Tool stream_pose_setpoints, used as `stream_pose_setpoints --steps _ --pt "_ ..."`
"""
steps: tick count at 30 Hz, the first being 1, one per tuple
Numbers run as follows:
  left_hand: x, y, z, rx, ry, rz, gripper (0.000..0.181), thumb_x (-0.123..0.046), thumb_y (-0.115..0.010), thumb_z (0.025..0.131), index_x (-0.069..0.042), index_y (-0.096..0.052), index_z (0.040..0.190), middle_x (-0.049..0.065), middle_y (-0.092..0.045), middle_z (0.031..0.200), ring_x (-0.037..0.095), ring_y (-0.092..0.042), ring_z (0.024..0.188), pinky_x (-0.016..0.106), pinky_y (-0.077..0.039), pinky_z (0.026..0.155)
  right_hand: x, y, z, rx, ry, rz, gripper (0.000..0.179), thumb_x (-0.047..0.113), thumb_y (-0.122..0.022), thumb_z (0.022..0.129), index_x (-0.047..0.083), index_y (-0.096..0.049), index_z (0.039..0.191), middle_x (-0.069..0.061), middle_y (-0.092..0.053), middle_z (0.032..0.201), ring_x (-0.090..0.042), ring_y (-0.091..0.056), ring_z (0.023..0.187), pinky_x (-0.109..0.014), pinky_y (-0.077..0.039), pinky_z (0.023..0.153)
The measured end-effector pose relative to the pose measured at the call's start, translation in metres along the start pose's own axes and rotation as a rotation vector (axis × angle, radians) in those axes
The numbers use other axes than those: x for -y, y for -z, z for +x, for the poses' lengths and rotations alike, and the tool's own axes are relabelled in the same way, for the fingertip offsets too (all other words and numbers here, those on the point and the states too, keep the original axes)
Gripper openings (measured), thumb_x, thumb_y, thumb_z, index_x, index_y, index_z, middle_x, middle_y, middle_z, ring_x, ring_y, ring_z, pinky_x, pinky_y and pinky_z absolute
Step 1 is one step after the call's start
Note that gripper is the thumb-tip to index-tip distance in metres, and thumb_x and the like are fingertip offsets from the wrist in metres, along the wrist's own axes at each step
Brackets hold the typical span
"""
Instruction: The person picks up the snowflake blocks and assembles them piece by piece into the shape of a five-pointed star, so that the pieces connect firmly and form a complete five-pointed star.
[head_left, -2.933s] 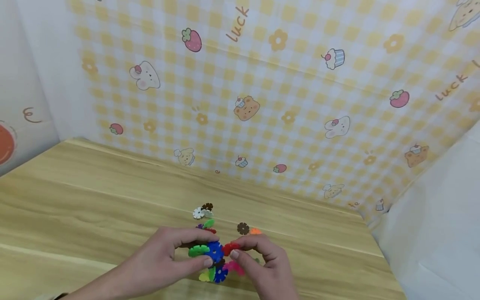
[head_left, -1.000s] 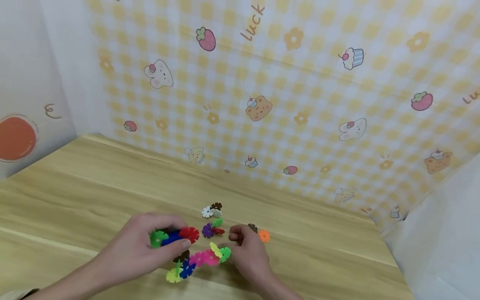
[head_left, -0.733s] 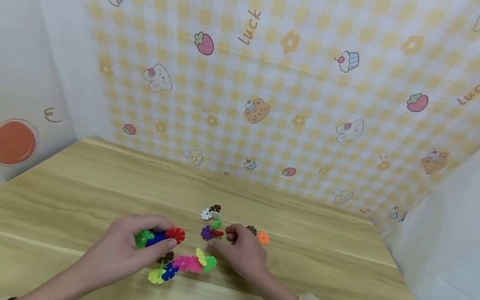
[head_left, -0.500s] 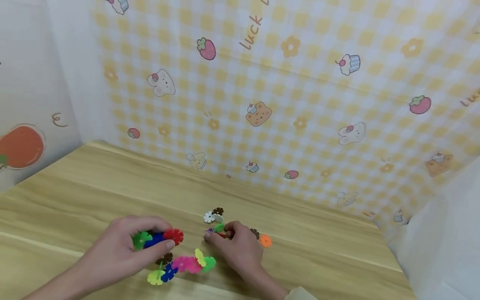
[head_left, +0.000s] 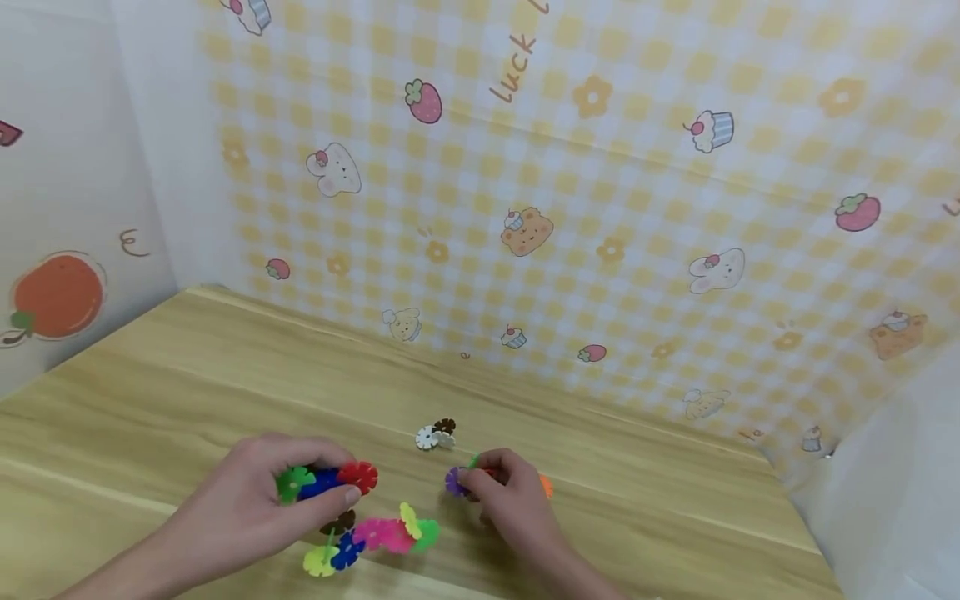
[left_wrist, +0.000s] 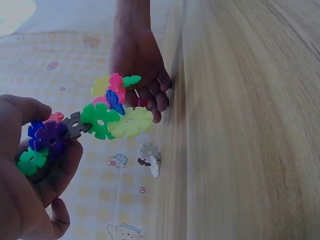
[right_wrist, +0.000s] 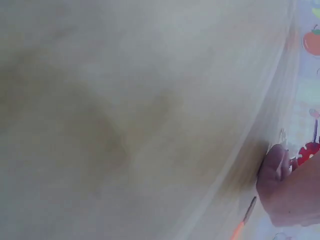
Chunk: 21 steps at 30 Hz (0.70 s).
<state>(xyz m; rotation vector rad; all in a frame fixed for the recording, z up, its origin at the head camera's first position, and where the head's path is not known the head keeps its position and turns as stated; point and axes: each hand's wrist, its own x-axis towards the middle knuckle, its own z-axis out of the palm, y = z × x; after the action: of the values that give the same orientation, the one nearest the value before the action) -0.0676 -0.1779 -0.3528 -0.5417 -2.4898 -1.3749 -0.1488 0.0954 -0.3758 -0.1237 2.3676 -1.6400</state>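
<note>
My left hand (head_left: 247, 500) pinches a chain of linked flower-shaped plastic discs, thumb and fingers on its blue part (head_left: 321, 483). A red disc (head_left: 358, 477) and a green disc (head_left: 296, 482) show at its ends. Below hang brown, blue, yellow and pink discs (head_left: 386, 534), with green at the tip. In the left wrist view a purple disc (left_wrist: 51, 141) lies near those fingers. Further right, my right hand (head_left: 517, 500) grips a small cluster with a purple disc (head_left: 455, 481); its green and red discs are partly covered. In the right wrist view a red disc (right_wrist: 308, 152) shows beside the fingers.
A small group of white and brown discs (head_left: 426, 437) lies on the wooden table (head_left: 225, 375) behind the hands. An orange disc (head_left: 547, 486) peeks out past the right hand. A checked cloth (head_left: 465, 167) hangs along the back, with pale side panels.
The right hand has let go of the chain's red disc, reached to the small purple, green and red cluster, gripped it and drawn it right. The left hand has moved left with the chain.
</note>
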Motion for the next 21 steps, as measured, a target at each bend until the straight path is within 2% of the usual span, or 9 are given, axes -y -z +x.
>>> stream_pose_setpoints --steps 3,6,9,14,18,21 --pt "-0.001 -0.002 0.002 0.006 0.008 -0.006 0.01 -0.022 -0.079 0.092 -0.028 -0.077 0.1 -0.017 -0.072 0.09 0.003 -0.061 0.075 0.024 -0.049 0.061 -0.005 0.01 -0.003 0.032 0.002 0.115 0.036 0.016 -0.069 0.093 -0.004 -0.061 0.122 -0.006 -0.07 0.099 -0.014 -0.066 0.082 -0.028 -0.057 0.068" --pt "-0.003 -0.003 0.003 0.011 0.008 -0.007 0.01 -0.023 -0.078 0.092 -0.028 -0.077 0.1 -0.017 -0.072 0.089 0.002 -0.061 0.074 0.024 -0.049 0.06 -0.009 0.019 -0.008 0.055 0.006 0.194 0.042 0.009 -0.069 0.091 -0.004 -0.059 0.129 -0.004 -0.064 0.101 -0.015 -0.065 0.091 -0.027 -0.058 0.077" --pt "-0.006 -0.006 0.006 0.033 0.01 -0.045 0.011 -0.022 -0.076 0.094 -0.028 -0.077 0.103 -0.016 -0.073 0.092 0.003 -0.064 0.076 0.025 -0.053 0.061 -0.009 0.028 -0.015 0.077 -0.003 0.233 0.041 0.007 -0.071 0.089 -0.001 -0.062 0.128 -0.003 -0.058 0.101 -0.016 -0.058 0.093 -0.026 -0.055 0.079" --pt "-0.01 -0.013 0.012 0.089 0.03 -0.091 0.012 -0.022 -0.074 0.096 -0.027 -0.077 0.106 -0.015 -0.073 0.093 0.003 -0.066 0.078 0.025 -0.054 0.062 -0.008 0.039 -0.03 0.148 0.014 0.259 0.037 0.005 -0.071 0.089 -0.002 -0.065 0.125 -0.005 -0.061 0.118 -0.018 -0.052 0.103 -0.026 -0.052 0.085" --pt "-0.013 -0.019 0.016 0.109 0.028 -0.075 0.01 -0.022 -0.074 0.095 -0.026 -0.077 0.104 -0.017 -0.072 0.09 0.002 -0.063 0.077 0.025 -0.052 0.061 -0.007 0.044 -0.04 0.206 0.028 0.303 0.048 0.002 -0.07 0.088 -0.001 -0.061 0.135 -0.006 -0.059 0.125 -0.018 -0.053 0.106 -0.027 -0.053 0.089" --pt "-0.014 -0.022 0.017 0.116 0.042 -0.069 0.008 -0.025 -0.075 0.095 -0.028 -0.077 0.102 -0.018 -0.072 0.089 0.002 -0.062 0.077 0.025 -0.051 0.061 -0.007 0.045 -0.044 0.217 0.026 0.367 0.049 0.002 -0.067 0.091 0.0 -0.058 0.139 -0.006 -0.06 0.123 -0.02 -0.059 0.106 -0.031 -0.055 0.09"
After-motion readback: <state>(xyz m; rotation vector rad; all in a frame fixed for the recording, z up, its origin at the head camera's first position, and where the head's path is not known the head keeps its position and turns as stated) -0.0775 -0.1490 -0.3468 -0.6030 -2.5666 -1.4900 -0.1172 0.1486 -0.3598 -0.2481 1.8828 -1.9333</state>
